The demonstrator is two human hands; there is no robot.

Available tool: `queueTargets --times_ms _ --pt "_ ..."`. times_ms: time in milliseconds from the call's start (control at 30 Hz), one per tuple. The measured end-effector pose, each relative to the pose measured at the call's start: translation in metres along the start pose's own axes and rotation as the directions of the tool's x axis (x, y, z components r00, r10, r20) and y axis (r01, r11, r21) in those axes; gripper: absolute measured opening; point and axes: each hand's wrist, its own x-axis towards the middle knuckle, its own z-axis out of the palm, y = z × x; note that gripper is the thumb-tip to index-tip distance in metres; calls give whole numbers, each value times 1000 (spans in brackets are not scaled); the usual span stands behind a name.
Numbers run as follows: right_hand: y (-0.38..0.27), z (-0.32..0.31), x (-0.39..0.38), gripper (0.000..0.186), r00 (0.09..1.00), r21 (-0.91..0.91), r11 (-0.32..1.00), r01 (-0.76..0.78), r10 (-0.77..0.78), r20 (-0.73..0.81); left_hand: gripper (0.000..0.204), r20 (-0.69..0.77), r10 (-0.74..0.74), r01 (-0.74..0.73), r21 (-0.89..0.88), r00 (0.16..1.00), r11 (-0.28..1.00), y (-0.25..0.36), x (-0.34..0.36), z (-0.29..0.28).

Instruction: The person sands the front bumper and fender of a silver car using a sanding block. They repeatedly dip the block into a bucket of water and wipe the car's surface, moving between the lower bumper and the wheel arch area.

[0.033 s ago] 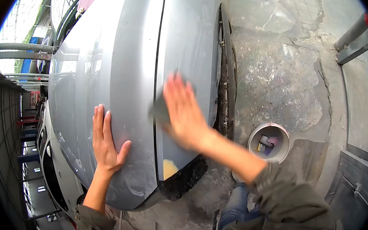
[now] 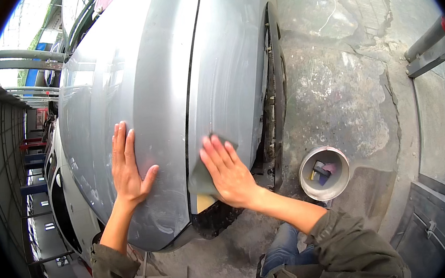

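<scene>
A silver-grey car body fills the middle, its hood [image 2: 107, 107] on the left and fender [image 2: 224, 96] on the right of a dark seam. My left hand [image 2: 128, 169] lies flat on the hood, fingers stretched out, holding nothing. On the fender, my right hand [image 2: 228, 173] presses a grey-green sandpaper sheet [image 2: 200, 178] under its palm and fingers. The sheet's middle is hidden by the hand. Just below the sheet, a yellowish bare patch [image 2: 205, 202] shows at the fender's corner, above a black torn edge [image 2: 214, 223].
A whitish bucket [image 2: 304, 184] with small blocks and cloth-like pieces stands on the stained concrete floor [image 2: 335, 90], right of the car. Beyond it are a grey metal post [image 2: 428, 49] and a grey panel [image 2: 429, 226]. Another white car [image 2: 71, 207] stands at left.
My right hand has slid toward me along the fender with the sandpaper sheet, now partly covering the yellowish patch. My left hand has stayed almost in place.
</scene>
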Motion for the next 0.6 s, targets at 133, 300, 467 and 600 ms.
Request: queueTargets --times_ms 133,300,467,600 --pt "54 -16 43 86 974 431 898 85 16 -225 86 5 -20 20 9 1000 1000 -1 4 -2" --pt "22 -19 50 74 924 464 883 -70 232 -302 85 -14 4 -4 8 1000 1000 0 5 7" --pt "29 -3 14 63 955 314 929 193 -105 -278 86 -41 8 -7 7 999 1000 -3 -1 4" --pt "72 -15 81 81 934 261 957 -123 201 -296 87 -42 19 -19 8 999 1000 -1 7 11"
